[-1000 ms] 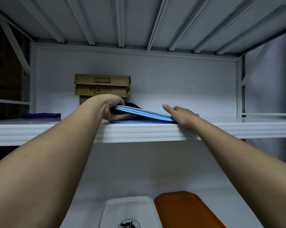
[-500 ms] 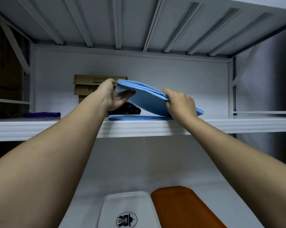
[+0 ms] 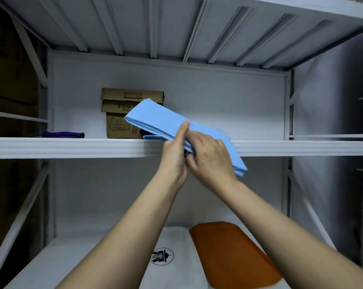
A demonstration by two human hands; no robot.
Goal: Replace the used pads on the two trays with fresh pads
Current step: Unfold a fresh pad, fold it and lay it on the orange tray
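A folded blue pad (image 3: 155,117) is held tilted in the air in front of the upper shelf (image 3: 72,148). My left hand (image 3: 175,153) grips its near edge, thumb on top. My right hand (image 3: 211,159) holds the same pad just to the right, fingers curled under it. A sliver of another blue pad (image 3: 152,137) lies on the shelf behind. On the lower shelf sit a white tray (image 3: 176,243) with a round black logo and an orange tray (image 3: 228,253) side by side.
Stacked cardboard boxes (image 3: 124,113) stand at the back of the upper shelf. A purple cloth (image 3: 62,134) lies to their left. White metal uprights and walls close in both sides, and a ribbed shelf underside is overhead.
Both hands have pulled the blue pad off the shelf towards me and lower, and my left hand has slid along it to meet my right hand.
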